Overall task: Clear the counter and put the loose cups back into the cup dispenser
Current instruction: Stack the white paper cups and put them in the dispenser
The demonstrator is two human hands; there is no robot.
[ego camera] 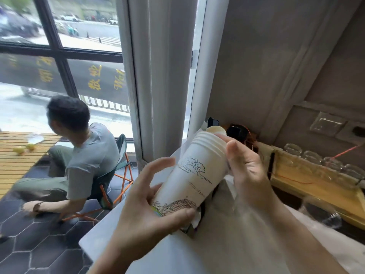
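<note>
I hold a nested stack of white paper cups printed with blue line drawings (194, 173) tilted in the air above the pale white desk (177, 252), rims pointing up and away from me. My left hand (146, 210) cradles the base end, thumb pressed along the underside and fingers (158, 163) loosely curled against the side; my right hand (246, 171) closes on the rim end, thumb and fingertips clasping the ribbed top. Just beyond the rims, another cream-coloured rounded top (216, 129) peeks out, which may be the mouth of the cup dispenser or one more cup; I cannot tell which. To the right of my right hand, a light wooden tray (316, 186) carries a row of upturned clear glass tumblers (312, 157). Under the stack, beside my left hand, something dark and crumpled (194, 220) lies on the desk, too hidden to name. By my reckoning the loose cups are gathered but not yet loaded; sliding them into the dispenser and clearing what remains are left. Off to my left, a seated person in a grey T-shirt (87, 153) faces the window.
</note>
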